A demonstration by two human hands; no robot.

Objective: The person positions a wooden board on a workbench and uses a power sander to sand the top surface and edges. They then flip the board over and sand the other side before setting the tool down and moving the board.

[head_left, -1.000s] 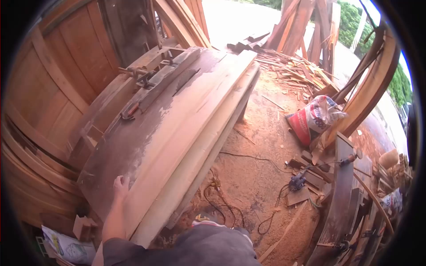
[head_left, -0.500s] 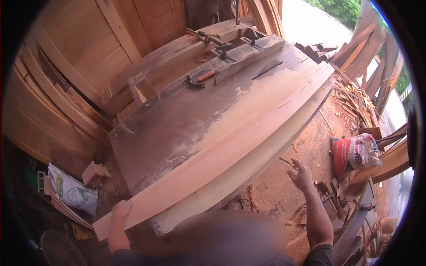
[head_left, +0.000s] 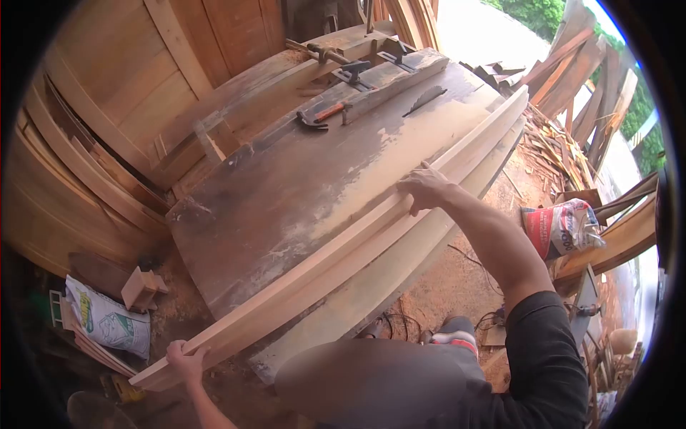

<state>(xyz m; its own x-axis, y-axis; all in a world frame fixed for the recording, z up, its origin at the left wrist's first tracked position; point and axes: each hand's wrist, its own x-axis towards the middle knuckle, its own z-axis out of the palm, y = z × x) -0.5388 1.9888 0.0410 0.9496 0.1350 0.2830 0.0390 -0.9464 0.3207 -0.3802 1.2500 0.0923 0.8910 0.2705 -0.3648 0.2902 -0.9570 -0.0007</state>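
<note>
A long pale wooden board (head_left: 314, 275) stands tilted up toward its edge along the near side of the saw table (head_left: 264, 207). Near the board's lower left end, my left hand (head_left: 187, 360) is closed over its upper edge. Past the middle of the board, my right hand (head_left: 425, 187) wraps over the same edge, fingers down on the near face. On the table beyond the board, a circular saw blade (head_left: 424, 100) sticks up through the top. A claw hammer (head_left: 325, 114) lies against the wooden fence (head_left: 393, 86).
Clamps (head_left: 354, 71) sit on the fence. Door panels (head_left: 121, 86) lean at the left. A white sack (head_left: 111, 322) and small wood blocks (head_left: 143, 289) lie on the floor at left. To the right are a red-and-white bag (head_left: 561, 227), scrap strips (head_left: 554, 150) and cables (head_left: 407, 329).
The board has turned from lying flat to tilted on edge. My right hand has moved from free air on the right onto the board's upper edge. The left hand stays at its end.
</note>
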